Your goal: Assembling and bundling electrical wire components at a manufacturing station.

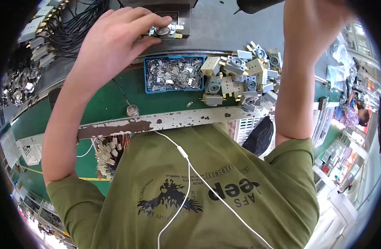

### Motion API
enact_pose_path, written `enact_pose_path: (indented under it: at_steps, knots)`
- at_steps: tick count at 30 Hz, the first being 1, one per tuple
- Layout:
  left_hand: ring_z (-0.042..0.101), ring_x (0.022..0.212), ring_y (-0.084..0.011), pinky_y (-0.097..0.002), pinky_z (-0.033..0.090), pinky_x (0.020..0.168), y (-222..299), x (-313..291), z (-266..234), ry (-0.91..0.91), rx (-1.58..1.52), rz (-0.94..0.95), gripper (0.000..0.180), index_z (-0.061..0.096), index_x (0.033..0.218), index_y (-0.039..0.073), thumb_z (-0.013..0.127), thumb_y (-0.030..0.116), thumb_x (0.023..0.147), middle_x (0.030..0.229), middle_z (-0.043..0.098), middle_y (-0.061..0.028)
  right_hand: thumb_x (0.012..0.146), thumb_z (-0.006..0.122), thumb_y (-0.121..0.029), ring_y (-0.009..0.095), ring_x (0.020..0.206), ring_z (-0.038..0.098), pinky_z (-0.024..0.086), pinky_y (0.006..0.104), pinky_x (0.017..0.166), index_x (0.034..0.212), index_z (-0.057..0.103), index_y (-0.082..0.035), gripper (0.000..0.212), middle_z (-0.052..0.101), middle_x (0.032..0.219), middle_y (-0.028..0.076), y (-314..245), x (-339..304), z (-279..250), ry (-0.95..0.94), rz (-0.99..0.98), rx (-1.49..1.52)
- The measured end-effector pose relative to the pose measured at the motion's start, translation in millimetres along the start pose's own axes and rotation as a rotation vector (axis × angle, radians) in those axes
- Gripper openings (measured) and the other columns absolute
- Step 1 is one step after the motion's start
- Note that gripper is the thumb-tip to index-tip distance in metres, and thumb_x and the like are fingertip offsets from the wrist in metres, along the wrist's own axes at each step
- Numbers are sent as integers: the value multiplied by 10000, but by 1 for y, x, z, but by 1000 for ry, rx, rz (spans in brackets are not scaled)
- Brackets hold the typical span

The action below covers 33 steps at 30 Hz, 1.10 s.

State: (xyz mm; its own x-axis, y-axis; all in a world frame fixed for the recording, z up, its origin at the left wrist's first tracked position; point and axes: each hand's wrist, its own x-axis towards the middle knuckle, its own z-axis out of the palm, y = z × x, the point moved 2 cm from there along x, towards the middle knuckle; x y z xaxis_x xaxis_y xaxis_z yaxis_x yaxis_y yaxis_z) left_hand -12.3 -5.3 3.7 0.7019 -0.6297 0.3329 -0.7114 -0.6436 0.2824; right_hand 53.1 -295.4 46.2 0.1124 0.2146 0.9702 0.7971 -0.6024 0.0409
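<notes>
Sitting between the left hand's [115, 35] thumb and forefinger is a metal disc [162, 31].

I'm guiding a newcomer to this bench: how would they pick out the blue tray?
Start at the green worktop beyond the chipped white rail. Just left of the heap of grey and beige block-shaped parts sits a shallow rectangular tray. Its bright blue rim and fill of small flat silvery tabs set it apart from that loose heap.
</notes>
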Motion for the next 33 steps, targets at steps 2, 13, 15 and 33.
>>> enact_pose_path:
  at_steps: [2,13,15,33]
  knots:
    - [604,989,-287,-362,474,861,-3,-8,-3,-22,66,-25,345,664,1137,111,701,62,798,1066,646,-66,786,796,-60,267,1169,519,445,438,933,1453,139,-9,937,519,1226,134,-24,3,12,51,-47,-17]
    - [613,997,-336,-375,497,852,-64,-45,-123,315,720,-427,207,657,1079,55,627,144,895,1063,653,-152,756,741,-72,290,977,592,473,415,844,1076,664,-67,329,630,1087,86,-110,-46,-53,-1169,385,-81]
    - [617,930,-294,-385,494,793,-52,-39,-97,333,716,-237,192,662,1048,94,648,166,871,985,649,-104,762,734,-69,292,995,594,471,418,859,1063,661,-65,309,630,1092,86,-110,-52,-55,-1152,382,-83]
    - [614,856,-292,-393,486,756,-27,-55,-20,-20,-195,-396,135,552,978,45,626,91,875,900,624,-116,715,723,70,268,956,617,527,351,795,1081,621,-67,404,602,1137,129,-105,-5,1,-739,426,401]
